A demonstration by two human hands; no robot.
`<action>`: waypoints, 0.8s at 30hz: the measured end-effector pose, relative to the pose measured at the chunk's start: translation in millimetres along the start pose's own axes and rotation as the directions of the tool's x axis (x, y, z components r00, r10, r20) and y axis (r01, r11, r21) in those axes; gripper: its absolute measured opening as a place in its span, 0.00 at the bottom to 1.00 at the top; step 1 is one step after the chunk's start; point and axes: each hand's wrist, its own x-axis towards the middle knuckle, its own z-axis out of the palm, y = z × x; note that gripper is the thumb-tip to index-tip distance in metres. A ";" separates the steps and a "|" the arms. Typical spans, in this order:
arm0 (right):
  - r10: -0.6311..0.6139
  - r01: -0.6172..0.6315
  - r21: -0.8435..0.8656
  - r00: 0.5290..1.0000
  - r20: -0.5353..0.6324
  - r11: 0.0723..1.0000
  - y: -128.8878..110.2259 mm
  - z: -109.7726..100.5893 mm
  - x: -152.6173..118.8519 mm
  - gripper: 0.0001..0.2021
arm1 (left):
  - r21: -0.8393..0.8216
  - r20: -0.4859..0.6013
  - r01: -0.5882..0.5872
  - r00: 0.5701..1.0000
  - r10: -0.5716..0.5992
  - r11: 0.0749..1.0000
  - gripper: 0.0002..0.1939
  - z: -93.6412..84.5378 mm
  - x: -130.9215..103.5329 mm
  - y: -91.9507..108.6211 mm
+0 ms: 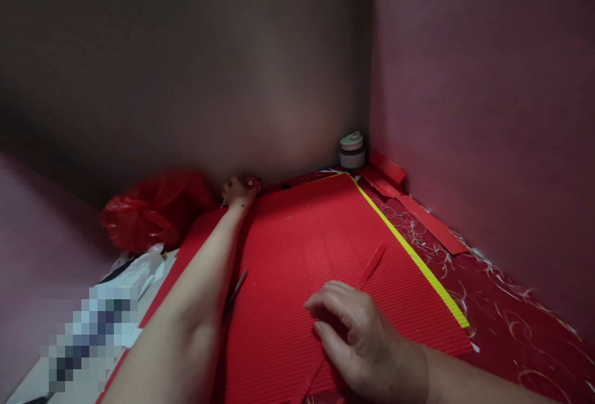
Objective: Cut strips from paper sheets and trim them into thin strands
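A ribbed red sheet (pixel 297 237) lies flat beneath both arms, a ribbed yellow strip (pixel 413 254) along its right edge. The right hand (pixel 353 329) curves over a narrow red strip (pixel 373 264), thumb and fingers apart. At the far edge, the left hand (pixel 238 192) meets a small red object (pixel 252 183); I cannot tell whether its fingers grip. Around: crinkled red bag (pixel 139 218), round lidded container (pixel 352 152), curly shreds.

Beneath the right hand (pixel 357 336), I am seeing a red, finely lined sheet (pixel 302 237); rightward of this hand, a yellow strip (pixel 413 253).
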 end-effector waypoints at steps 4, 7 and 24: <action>0.013 -0.013 0.006 1.000 0.005 1.000 -0.8 -0.5 0.7 0.10 | 0.027 -0.003 -0.009 1.000 0.009 1.000 0.38 3.9 3.0 -0.2; 0.014 -0.014 0.012 1.000 0.007 1.000 -0.6 -0.8 1.5 0.10 | 0.040 0.000 -0.012 1.000 0.012 0.999 0.37 5.5 4.4 0.0; 0.007 -0.006 0.025 1.000 -0.004 1.000 0.0 -0.3 0.8 0.11 | -0.001 0.042 0.008 0.999 -0.008 1.000 0.40 3.1 3.6 0.3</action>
